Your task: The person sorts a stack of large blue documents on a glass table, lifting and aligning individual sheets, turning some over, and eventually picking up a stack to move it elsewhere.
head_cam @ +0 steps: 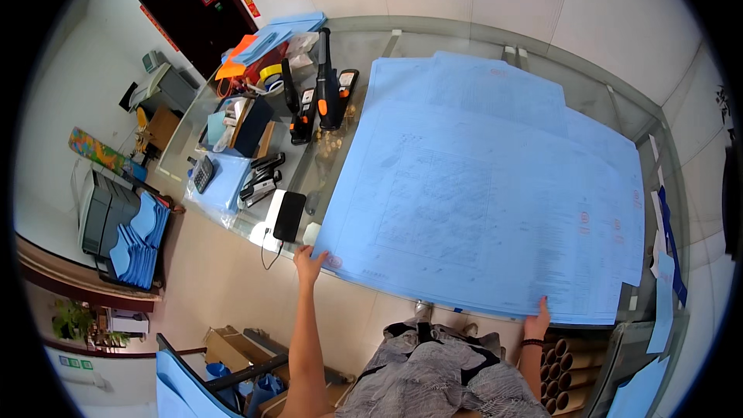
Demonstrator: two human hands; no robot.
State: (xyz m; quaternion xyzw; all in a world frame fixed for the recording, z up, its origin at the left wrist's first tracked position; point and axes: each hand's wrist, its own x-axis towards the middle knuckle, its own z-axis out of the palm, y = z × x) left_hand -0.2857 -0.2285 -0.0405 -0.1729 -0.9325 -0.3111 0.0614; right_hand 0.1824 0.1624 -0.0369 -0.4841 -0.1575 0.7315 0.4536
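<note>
Large blue drawing sheets point(441, 186) lie overlapped on a glass-topped table point(348, 46) in front of me. Fine printed lines and several red stamps mark them. At the near left corner of the top sheet, my left hand point(309, 265) pinches the edge, its thumb beside a red stamp. My right hand point(538, 323) grips the near edge toward the right, thumb on top and the other fingers hidden below. A dark bead bracelet circles my right wrist. Left of the sheets, closest to my left hand, a black phone point(289, 217) rests with a cable attached.
Staplers point(262, 179), a calculator point(204, 174), a box of small items point(238, 125) and black-and-orange handheld tools point(328, 93) occupy the table's left side. Cardboard tubes point(566, 368) sit below at right. A printer point(107, 217) with blue sheets stands at left; cartons point(238, 348) lie on the floor.
</note>
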